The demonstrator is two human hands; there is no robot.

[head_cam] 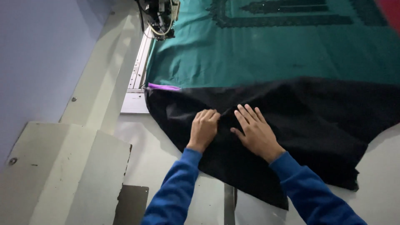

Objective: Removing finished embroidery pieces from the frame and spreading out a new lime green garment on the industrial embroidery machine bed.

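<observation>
Far left: a plain pale wall (pixel 37 54), then pale grey flat metal panels (pixel 62 175) stepping down toward the near edge, matte and scuffed, with a few screw heads.

Left of centre, far: the dark head of an embroidery machine (pixel 160 16) with looped cables, hanging over the far left corner of a teal woven cloth (pixel 271 54). The cloth lies stretched flat and taut, likely framed for stitching; a darker embroidered border pattern (pixel 283 16) runs across its far part. A thin purple strip (pixel 163 87) shows where the teal meets the black.

Centre: a loose sheet of black soft fabric (pixel 316 125), matte and slightly rumpled, with a ragged near edge, overlaps the teal cloth's near side and spills onto the pale tabletop (pixel 383 175).

Left hand (pixel 203 129): clenched, fingers curled under and pinching a fold of the black fabric, seemingly to bunch it.

Right hand (pixel 256 133): just beside it, released, fingers spread and palm pressing flat on the same fabric, apparently pinning it down. Both blue knit sleeves (pixel 177 196) come in from the near edge.

Far right corner: a sliver of red material (pixel 391 10).
</observation>
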